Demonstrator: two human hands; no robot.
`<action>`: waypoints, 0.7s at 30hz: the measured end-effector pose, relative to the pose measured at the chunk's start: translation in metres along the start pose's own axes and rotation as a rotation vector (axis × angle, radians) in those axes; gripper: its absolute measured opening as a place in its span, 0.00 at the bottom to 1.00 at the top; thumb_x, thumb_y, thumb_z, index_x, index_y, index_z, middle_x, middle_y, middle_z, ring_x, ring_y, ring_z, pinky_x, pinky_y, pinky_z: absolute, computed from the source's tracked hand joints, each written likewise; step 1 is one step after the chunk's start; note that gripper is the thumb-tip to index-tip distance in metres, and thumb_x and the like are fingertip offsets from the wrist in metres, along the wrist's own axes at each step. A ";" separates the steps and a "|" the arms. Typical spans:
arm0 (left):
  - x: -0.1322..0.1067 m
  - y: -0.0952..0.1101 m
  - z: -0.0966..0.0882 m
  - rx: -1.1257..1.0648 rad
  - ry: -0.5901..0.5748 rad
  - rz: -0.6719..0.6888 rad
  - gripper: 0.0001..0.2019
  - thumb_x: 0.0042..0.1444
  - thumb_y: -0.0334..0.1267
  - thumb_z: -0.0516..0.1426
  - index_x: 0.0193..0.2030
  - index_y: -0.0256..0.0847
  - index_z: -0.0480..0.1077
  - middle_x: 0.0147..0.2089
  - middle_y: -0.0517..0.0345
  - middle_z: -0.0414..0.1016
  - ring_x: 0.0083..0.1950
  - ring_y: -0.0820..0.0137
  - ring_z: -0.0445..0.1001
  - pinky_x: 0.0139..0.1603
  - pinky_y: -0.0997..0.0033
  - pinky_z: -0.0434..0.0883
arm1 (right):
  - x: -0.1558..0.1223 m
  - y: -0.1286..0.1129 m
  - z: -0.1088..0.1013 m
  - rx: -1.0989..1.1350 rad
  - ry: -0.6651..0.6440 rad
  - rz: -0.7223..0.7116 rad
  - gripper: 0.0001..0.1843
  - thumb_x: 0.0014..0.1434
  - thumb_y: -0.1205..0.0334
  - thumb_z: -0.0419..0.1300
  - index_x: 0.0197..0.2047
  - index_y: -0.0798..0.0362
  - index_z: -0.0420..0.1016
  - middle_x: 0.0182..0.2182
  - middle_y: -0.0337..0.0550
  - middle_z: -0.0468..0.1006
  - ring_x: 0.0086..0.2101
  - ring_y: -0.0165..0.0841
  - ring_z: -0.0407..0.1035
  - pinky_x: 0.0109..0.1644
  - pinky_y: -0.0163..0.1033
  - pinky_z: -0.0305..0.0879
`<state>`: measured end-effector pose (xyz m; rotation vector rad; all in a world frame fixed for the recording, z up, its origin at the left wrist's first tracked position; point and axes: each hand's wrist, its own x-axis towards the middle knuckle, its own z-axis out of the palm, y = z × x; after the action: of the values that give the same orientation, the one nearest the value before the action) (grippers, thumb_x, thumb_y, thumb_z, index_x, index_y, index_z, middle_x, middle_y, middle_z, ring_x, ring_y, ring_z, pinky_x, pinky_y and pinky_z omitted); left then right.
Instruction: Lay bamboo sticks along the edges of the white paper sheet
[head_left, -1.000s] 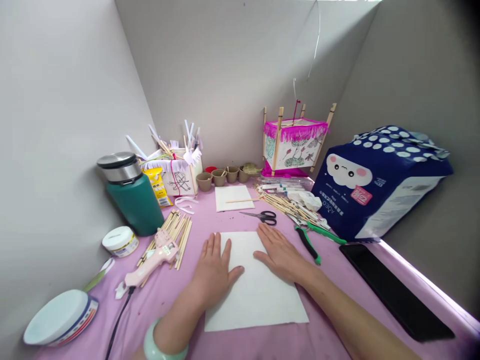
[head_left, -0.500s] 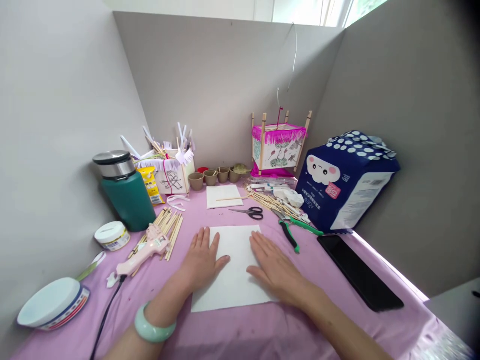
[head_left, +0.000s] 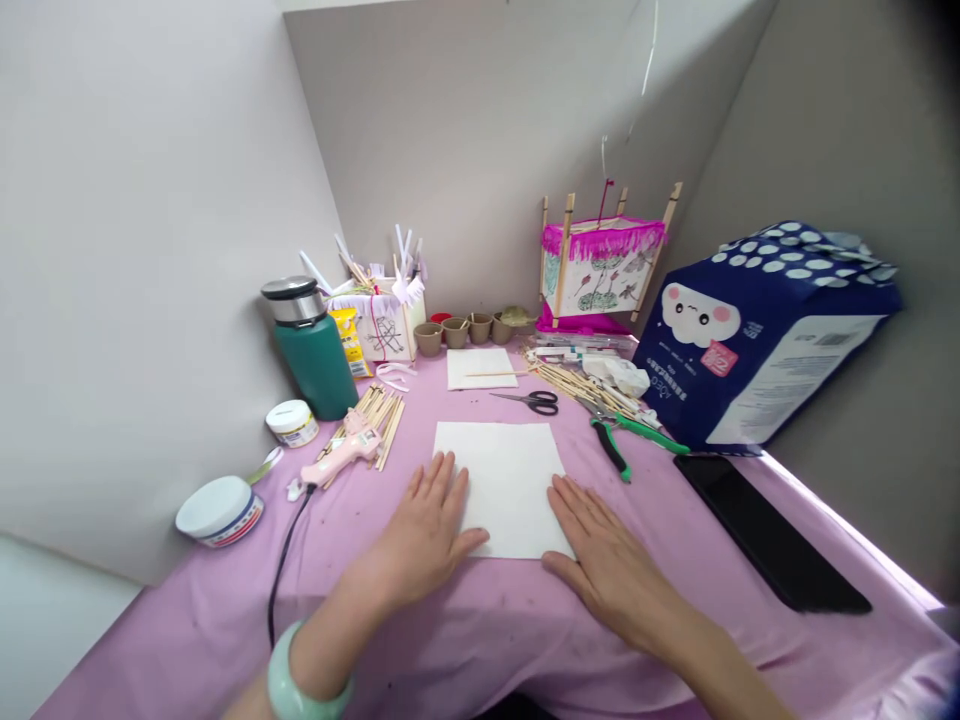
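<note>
A white sheet of paper (head_left: 504, 480) lies flat on the pink tablecloth in front of me. My left hand (head_left: 427, 525) rests palm down over its left edge, fingers stretched out and thumb on the paper. Over the right edge lies my right hand (head_left: 600, 550), also flat, with its fingers reaching forward. Neither hand grasps anything. Beyond the paper are black-handled scissors (head_left: 541, 402). Green-and-black pliers (head_left: 615, 445) lie ahead of my right hand. Left of the paper, a pink glue gun (head_left: 345, 452) lies on several wooden sticks (head_left: 388, 430).
At left stand a green bottle (head_left: 311, 360), a white jar (head_left: 292, 423) and a white bowl (head_left: 217, 508). Small brown pots (head_left: 454, 331) and a pink-fringed lantern (head_left: 600, 270) stand at the back. A blue package (head_left: 757, 350) and a black phone (head_left: 772, 535) are at right.
Both hands have slid back toward the paper's near corners, still flat. The paper sits a little farther from the table's near edge in view. The camera has tilted down and turned left.
</note>
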<state>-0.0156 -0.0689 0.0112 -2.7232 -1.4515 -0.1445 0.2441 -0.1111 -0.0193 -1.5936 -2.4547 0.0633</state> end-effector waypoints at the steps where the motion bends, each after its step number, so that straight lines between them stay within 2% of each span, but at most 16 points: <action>1: -0.008 0.002 0.003 -0.005 -0.020 0.002 0.35 0.62 0.57 0.39 0.67 0.31 0.49 0.69 0.36 0.42 0.70 0.55 0.38 0.66 0.49 0.49 | 0.001 0.001 0.002 -0.009 0.012 -0.006 0.39 0.63 0.41 0.44 0.66 0.62 0.51 0.65 0.54 0.45 0.64 0.42 0.42 0.65 0.52 0.47; 4: -0.019 0.005 0.009 -0.007 -0.045 -0.021 0.35 0.62 0.57 0.39 0.67 0.32 0.49 0.69 0.37 0.43 0.70 0.54 0.39 0.66 0.47 0.49 | 0.002 0.006 0.007 -0.042 0.065 -0.049 0.38 0.63 0.42 0.44 0.66 0.62 0.52 0.65 0.53 0.46 0.63 0.41 0.42 0.65 0.51 0.48; 7: -0.019 0.004 0.010 -0.013 -0.041 -0.026 0.36 0.62 0.57 0.39 0.67 0.31 0.49 0.69 0.35 0.43 0.70 0.53 0.39 0.66 0.46 0.49 | -0.006 0.016 0.011 -0.094 0.125 -0.061 0.37 0.63 0.43 0.45 0.66 0.61 0.53 0.64 0.53 0.49 0.62 0.42 0.46 0.64 0.51 0.51; 9: -0.018 0.004 0.010 -0.019 -0.032 -0.020 0.36 0.61 0.58 0.39 0.66 0.30 0.49 0.69 0.35 0.43 0.70 0.52 0.40 0.66 0.46 0.49 | -0.020 0.025 0.014 -0.144 0.196 -0.054 0.37 0.63 0.43 0.46 0.66 0.62 0.53 0.64 0.54 0.51 0.61 0.44 0.50 0.62 0.52 0.53; 14: -0.018 0.002 0.011 -0.036 0.043 -0.019 0.35 0.61 0.56 0.41 0.66 0.29 0.49 0.69 0.35 0.45 0.70 0.53 0.43 0.65 0.47 0.52 | -0.063 0.042 0.018 -0.247 0.380 -0.078 0.39 0.63 0.44 0.45 0.69 0.59 0.41 0.63 0.54 0.53 0.58 0.46 0.57 0.60 0.54 0.54; 16: -0.022 0.004 0.009 -0.035 0.140 -0.042 0.33 0.62 0.53 0.44 0.65 0.28 0.51 0.68 0.35 0.47 0.69 0.52 0.44 0.65 0.46 0.53 | -0.079 0.043 0.020 -0.275 0.403 -0.069 0.40 0.63 0.44 0.44 0.69 0.59 0.38 0.63 0.56 0.53 0.58 0.48 0.56 0.60 0.56 0.53; 18: -0.035 0.010 0.007 -0.047 0.302 -0.065 0.28 0.62 0.46 0.47 0.63 0.28 0.54 0.67 0.35 0.50 0.69 0.52 0.47 0.64 0.46 0.55 | -0.097 0.041 0.023 -0.294 0.427 -0.067 0.40 0.63 0.45 0.44 0.69 0.61 0.38 0.63 0.58 0.53 0.59 0.51 0.54 0.59 0.59 0.52; 21: -0.074 0.026 0.016 -0.139 0.580 -0.025 0.19 0.59 0.33 0.51 0.58 0.32 0.61 0.59 0.38 0.65 0.61 0.59 0.62 0.59 0.54 0.63 | -0.129 0.035 0.031 -0.266 0.475 -0.068 0.37 0.63 0.50 0.46 0.69 0.63 0.41 0.61 0.60 0.56 0.59 0.53 0.53 0.58 0.60 0.52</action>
<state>-0.0339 -0.1428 -0.0126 -2.4404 -1.3295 -0.9729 0.3196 -0.2111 -0.0749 -1.4107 -2.1991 -0.6037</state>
